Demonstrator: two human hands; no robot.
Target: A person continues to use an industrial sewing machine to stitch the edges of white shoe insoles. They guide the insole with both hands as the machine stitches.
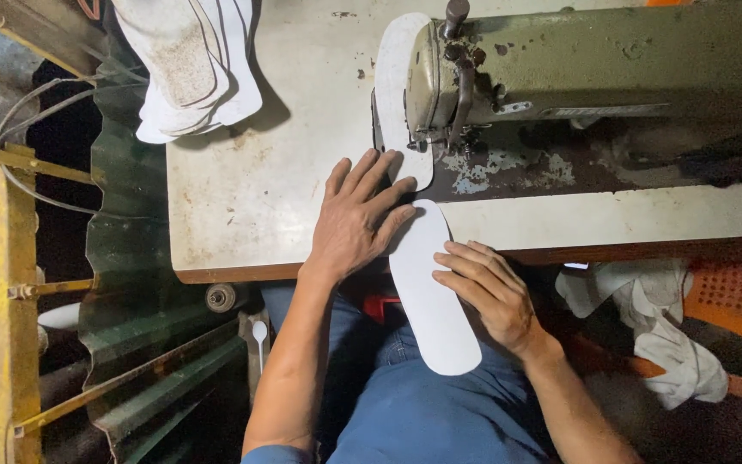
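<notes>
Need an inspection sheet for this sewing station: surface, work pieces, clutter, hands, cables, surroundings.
Surface: table, white top, stained and chipped.
Work pieces: front insole overhangs the table edge; rear insole lies at the sewing machine.
Clutter: stacked insoles at the far left corner.
Hands: left hand flat on table, fingertips on both insoles; right hand presses the front insole.
Cables: wires at left.
Surroundings: yellow frame, white cloth.

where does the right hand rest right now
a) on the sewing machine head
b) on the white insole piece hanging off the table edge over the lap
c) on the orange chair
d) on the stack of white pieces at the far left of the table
b: the right hand lies with its fingers spread on the white insole piece, which juts off the table edge.
</notes>
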